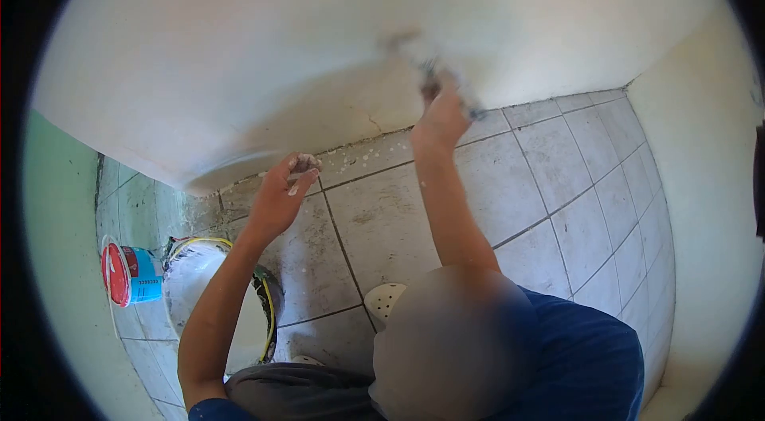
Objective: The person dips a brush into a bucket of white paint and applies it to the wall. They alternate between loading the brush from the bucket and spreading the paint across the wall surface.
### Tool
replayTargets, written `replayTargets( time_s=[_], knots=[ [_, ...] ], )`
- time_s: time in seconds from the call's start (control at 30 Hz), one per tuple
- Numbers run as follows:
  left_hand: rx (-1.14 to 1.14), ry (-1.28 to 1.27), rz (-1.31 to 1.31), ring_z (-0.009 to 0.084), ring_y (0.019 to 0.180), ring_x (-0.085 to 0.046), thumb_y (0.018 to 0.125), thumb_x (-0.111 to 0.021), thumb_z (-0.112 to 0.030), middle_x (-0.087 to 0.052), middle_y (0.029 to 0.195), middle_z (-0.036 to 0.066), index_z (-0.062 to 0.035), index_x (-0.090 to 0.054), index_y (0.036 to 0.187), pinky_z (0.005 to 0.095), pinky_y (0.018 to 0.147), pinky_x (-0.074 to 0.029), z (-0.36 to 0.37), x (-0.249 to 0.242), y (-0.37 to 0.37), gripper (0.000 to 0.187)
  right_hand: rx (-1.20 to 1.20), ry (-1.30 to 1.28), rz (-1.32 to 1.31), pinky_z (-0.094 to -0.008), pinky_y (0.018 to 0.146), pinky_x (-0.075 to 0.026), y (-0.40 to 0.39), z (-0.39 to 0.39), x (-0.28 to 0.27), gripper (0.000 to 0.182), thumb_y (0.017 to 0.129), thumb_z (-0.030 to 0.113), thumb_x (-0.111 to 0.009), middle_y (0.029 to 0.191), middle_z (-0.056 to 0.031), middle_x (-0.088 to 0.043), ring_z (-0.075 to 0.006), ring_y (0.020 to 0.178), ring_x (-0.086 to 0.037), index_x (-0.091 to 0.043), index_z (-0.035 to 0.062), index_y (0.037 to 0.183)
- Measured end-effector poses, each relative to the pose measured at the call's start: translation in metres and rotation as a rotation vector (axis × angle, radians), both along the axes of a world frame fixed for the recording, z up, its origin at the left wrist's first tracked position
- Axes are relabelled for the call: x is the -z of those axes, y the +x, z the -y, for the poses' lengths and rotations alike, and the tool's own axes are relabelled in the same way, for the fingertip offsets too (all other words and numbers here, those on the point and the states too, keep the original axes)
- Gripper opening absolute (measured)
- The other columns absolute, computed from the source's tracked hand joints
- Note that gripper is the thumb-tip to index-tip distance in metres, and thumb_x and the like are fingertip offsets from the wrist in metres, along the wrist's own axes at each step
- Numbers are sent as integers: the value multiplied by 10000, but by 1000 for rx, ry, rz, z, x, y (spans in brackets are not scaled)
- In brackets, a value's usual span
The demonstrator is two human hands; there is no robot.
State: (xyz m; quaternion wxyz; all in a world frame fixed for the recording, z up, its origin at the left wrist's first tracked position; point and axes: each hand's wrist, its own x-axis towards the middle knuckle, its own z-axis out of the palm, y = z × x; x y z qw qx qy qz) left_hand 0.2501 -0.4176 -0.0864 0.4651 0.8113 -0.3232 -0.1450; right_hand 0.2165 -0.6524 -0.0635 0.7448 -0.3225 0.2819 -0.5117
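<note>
My right hand [443, 114] is wrapped round the handle of a scraper-like tool [426, 62], which is smeared by motion. The tool's blade end is at the pale wall [319, 31], above the floor line. Over the tiles near the foot of the wall, my left hand [293, 182] has its fingers curled together, with white smears on them. Whether anything small is inside those fingers is hidden. Below my left forearm stands a large bucket [185, 270] with whitish contents and a yellow rim or handle.
A red and blue tub [143, 276] lies on its side or tilted at the far left, beside the bucket. Light tiles [382, 222] with white spatters cover the floor. A pale side wall [709, 182] rises at the right. A light clog [384, 301] shows below.
</note>
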Motion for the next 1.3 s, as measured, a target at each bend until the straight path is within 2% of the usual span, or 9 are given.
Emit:
replayTargets(
  time_s=[0.2,0.5,0.6,0.7,0.8,0.9,1.0,1.2,1.3],
  knots=[
    [6,34,-8,199,890,-583,851,-553,-180,-617,897,120,-1,-563,945,317,792,-438,2,-2,0,203,-3,-171,143,-253,650,-496,2,-24,-59,224,814,134,-588,960,-62,-591,-123,774,-581,-556,-19,975],
    [-11,42,-33,186,898,-580,853,-550,-200,-618,926,106,-17,-569,972,326,779,-453,-19,6,-1,218,40,50,-498,-267,645,-478,-4,-36,217,160,818,135,-587,807,-33,-624,-128,720,-591,-622,-9,878],
    [-24,49,-62,191,897,-583,849,-557,-211,-618,928,116,-8,-567,967,326,784,-451,-27,12,3,236,-262,-328,-450,-287,669,-470,-32,-21,155,138,777,107,-607,842,-64,-646,-172,734,-610,-630,22,883],
    [-55,43,-24,194,893,-585,847,-560,-217,-619,925,123,-7,-567,964,321,785,-448,-31,19,9,241,-489,-1352,-529,-308,664,-477,-32,19,100,134,723,70,-614,851,-104,-641,-230,741,-618,-637,69,855],
    [-77,32,-73,197,897,-586,846,-564,-221,-620,925,124,-4,-566,961,320,786,-445,-28,22,10,246,-980,-1650,-626,-348,681,-487,-11,33,72,186,686,54,-603,832,-105,-622,-283,763,-603,-626,98,864],
    [-55,44,-44,196,901,-586,850,-560,-225,-620,931,123,-3,-562,973,317,789,-444,-23,17,8,253,-1158,-1967,-593,-402,693,-478,14,35,96,220,687,53,-592,828,-79,-617,-289,782,-599,-615,125,893],
    [-42,46,-58,195,904,-584,854,-556,-227,-617,945,120,-6,-557,983,321,791,-445,-19,19,4,257,-1099,-2260,-884,-416,707,-470,43,38,133,282,677,50,-590,879,-62,-613,-297,797,-591,-611,157,937],
    [-58,56,-133,170,935,-565,866,-542,-184,-609,956,87,-21,-562,1001,305,844,-428,-30,16,-2,212,-830,-2164,-517,-368,632,-476,24,59,1,248,685,51,-629,845,-76,-614,-282,727,-589,-615,118,923],
    [-76,39,-134,251,868,-583,854,-550,-222,-607,900,141,-4,-557,968,344,758,-447,-38,26,0,246,-573,-2110,-385,-307,601,-484,-8,46,-65,212,672,42,-660,826,-51,-617,-249,710,-596,-633,94,875]
  ],
)
